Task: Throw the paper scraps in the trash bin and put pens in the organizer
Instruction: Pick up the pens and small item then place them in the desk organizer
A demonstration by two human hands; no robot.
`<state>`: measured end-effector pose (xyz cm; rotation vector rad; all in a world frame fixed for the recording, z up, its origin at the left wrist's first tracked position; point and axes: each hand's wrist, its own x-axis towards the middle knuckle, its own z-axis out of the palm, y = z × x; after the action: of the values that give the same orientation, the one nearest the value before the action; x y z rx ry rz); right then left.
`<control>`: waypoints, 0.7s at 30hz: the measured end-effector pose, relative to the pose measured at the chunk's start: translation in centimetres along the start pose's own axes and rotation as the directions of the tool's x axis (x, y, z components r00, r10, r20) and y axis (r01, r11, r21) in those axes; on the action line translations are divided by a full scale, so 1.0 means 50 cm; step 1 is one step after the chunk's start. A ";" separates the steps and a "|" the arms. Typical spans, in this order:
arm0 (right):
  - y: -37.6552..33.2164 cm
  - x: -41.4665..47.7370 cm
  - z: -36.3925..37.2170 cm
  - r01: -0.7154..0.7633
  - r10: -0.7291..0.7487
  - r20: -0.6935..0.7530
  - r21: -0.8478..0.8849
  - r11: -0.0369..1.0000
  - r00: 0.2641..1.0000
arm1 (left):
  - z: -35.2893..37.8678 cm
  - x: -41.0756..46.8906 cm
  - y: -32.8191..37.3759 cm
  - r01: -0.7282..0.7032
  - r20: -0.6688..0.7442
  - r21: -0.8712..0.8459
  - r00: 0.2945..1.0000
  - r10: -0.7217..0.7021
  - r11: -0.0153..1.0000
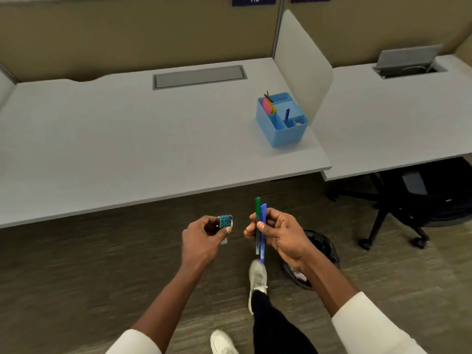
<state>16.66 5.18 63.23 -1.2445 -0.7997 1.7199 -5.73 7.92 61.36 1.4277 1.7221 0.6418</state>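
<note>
My right hand grips two pens upright, a green pen and a blue pen, held over the floor in front of the desk. My left hand holds a small teal box-like item beside them. The blue organizer stands on the desk's right end, with a blue pen and coloured sticky notes inside. A black-lined trash bin sits on the floor, mostly hidden behind my right forearm, with pale scraps in it.
The grey desk spans the middle, with a cable hatch at the back. A white divider separates it from the neighbouring desk. A black office chair stands under that desk. My feet are on the carpet.
</note>
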 end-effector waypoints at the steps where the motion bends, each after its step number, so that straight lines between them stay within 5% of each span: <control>1: -0.012 0.014 -0.009 0.011 -0.011 -0.001 -0.006 1.000 1.000 | 0.004 0.017 0.009 -0.002 0.008 0.004 1.000 0.002 1.000; 15: -0.228 0.316 -0.195 -0.003 -0.118 -0.287 -0.389 0.921 0.951 | 0.100 0.327 0.201 -0.001 -0.016 -0.016 1.000 0.001 1.000; 21: -0.300 0.406 -0.254 0.059 -0.314 -0.450 -0.495 0.867 0.836 | 0.135 0.399 0.254 -0.005 -0.032 -0.056 0.999 0.003 0.998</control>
<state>29.72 30.26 63.92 -1.7828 -0.9895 0.9629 5.97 29.52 62.57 1.3889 1.7132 0.7134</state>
